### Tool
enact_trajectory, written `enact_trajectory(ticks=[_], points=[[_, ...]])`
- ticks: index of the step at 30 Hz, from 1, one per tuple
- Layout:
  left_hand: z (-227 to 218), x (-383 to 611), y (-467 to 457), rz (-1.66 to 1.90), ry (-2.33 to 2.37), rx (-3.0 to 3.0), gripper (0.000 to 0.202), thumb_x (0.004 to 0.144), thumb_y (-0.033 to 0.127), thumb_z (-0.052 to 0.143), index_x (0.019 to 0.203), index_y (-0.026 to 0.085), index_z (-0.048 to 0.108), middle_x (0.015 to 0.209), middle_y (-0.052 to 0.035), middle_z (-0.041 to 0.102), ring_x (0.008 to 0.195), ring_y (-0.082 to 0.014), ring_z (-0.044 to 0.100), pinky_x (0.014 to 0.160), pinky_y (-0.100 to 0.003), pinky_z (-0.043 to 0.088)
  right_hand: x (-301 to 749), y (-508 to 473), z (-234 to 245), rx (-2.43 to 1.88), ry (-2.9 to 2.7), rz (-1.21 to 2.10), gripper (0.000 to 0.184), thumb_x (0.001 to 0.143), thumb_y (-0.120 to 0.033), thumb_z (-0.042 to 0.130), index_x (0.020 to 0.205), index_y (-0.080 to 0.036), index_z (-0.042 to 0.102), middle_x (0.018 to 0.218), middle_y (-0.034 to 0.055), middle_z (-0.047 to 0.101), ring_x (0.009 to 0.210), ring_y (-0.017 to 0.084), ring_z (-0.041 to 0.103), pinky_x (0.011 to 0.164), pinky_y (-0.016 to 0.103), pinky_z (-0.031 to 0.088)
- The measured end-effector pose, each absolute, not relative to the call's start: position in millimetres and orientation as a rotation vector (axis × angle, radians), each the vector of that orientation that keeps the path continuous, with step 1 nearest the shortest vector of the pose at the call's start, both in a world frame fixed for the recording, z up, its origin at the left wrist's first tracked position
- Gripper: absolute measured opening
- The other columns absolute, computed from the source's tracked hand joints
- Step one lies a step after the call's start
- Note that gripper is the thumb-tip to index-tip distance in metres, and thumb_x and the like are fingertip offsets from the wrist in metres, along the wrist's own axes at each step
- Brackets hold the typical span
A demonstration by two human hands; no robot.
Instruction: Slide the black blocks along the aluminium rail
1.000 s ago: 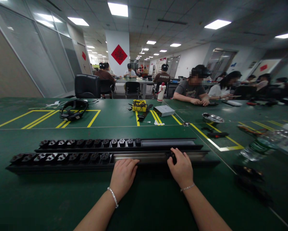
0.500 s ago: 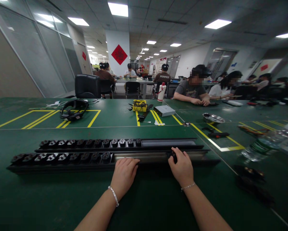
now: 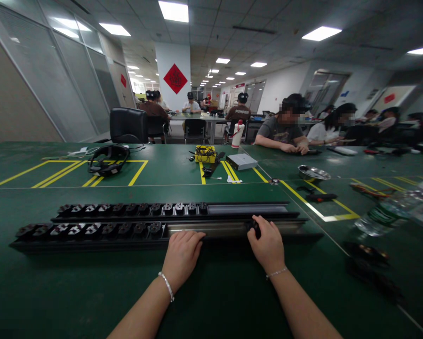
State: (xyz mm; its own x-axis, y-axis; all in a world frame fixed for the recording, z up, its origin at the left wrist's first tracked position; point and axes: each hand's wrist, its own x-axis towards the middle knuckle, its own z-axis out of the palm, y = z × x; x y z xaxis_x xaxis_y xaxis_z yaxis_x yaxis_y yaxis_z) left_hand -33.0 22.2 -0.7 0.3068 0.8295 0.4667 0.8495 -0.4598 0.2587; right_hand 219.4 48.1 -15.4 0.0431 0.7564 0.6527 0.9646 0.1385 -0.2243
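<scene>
Two long black rails (image 3: pixel 211 228) lie side by side across the green table. Black socket modules (image 3: pixel 108 229) fill the left part of the near rail, and more modules (image 3: pixel 144 208) stand in a row along the far rail. My left hand (image 3: pixel 183 249) rests over the near rail's front edge, its fingers together and curled round it. Between the thumb and fingers of my right hand (image 3: pixel 267 242) is a small black socket module (image 3: pixel 256 229), held at the near rail's bare metallic channel. My right fingers partly cover it.
Behind the rails are a black headset (image 3: pixel 108 160), a yellow block with dark cables (image 3: pixel 204 154) and a grey box (image 3: pixel 242 162). To the right stand a metal bowl (image 3: pixel 313 173) and a lying plastic bottle (image 3: pixel 384 216). A co-worker (image 3: pixel 282 132) sits across the table.
Both hands stay in the same places on the near rail, and the small module remains in my right fingers. The view has shifted very slightly.
</scene>
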Motion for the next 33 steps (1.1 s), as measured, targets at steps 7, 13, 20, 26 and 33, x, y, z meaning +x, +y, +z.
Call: enact_trajectory(ticks=[7, 13, 20, 26, 33], points=[[-4.2, -34.0, 22.7, -0.866, -1.626, -2.533, 0.024, 0.084, 0.021, 0.044, 0.103, 0.025, 0.058, 0.096, -0.0025, 0.065, 0.088, -0.0175, 0.056, 0.078, -0.035, 0.038, 219.1, 46.8, -13.8, -1.699, -1.753, -0.383, 0.036, 0.078, -0.027, 0.04, 0.107, -0.014, 0.057, 0.107, 0.0107, 0.063, 0.106, 0.022, 0.053, 0.098, 0.044, 0.03], [-3.8, -34.1, 22.9, -0.852, -1.615, -2.523, 0.024, 0.084, 0.021, 0.044, 0.103, 0.026, 0.059, 0.096, -0.0022, 0.065, 0.088, -0.0182, 0.056, 0.077, -0.035, 0.038, 218.8, 47.3, -14.4, -1.667, -1.74, -0.397, 0.036, 0.075, -0.024, 0.041, 0.106, -0.014, 0.058, 0.107, 0.0111, 0.063, 0.105, 0.022, 0.053, 0.097, 0.042, 0.031], [-3.5, -33.9, 22.8, -0.855, -1.608, -2.507, 0.024, 0.084, 0.021, 0.044, 0.102, 0.025, 0.059, 0.095, -0.0019, 0.065, 0.087, -0.0176, 0.056, 0.076, -0.034, 0.038, 218.1, 47.5, -15.2, -1.658, -1.737, -0.4, 0.037, 0.075, -0.023, 0.042, 0.107, -0.013, 0.057, 0.106, 0.0117, 0.063, 0.105, 0.022, 0.054, 0.097, 0.041, 0.032], [-3.4, -34.2, 22.5, -0.855, -1.617, -2.523, 0.025, 0.084, 0.021, 0.043, 0.103, 0.025, 0.058, 0.096, -0.0029, 0.065, 0.088, -0.0182, 0.056, 0.077, -0.035, 0.038, 218.9, 47.5, -15.3, -1.672, -1.724, -0.423, 0.037, 0.076, -0.024, 0.041, 0.107, -0.012, 0.057, 0.107, 0.0127, 0.062, 0.104, 0.022, 0.055, 0.096, 0.041, 0.034], [-2.9, -34.2, 22.4, -0.854, -1.596, -2.526, 0.025, 0.085, 0.021, 0.042, 0.103, 0.025, 0.058, 0.096, -0.0034, 0.065, 0.087, -0.0176, 0.056, 0.076, -0.035, 0.039, 220.7, 48.5, -16.9, -1.668, -1.726, -0.412, 0.038, 0.077, -0.025, 0.04, 0.108, -0.012, 0.057, 0.107, 0.0131, 0.062, 0.103, 0.023, 0.055, 0.096, 0.042, 0.035]])
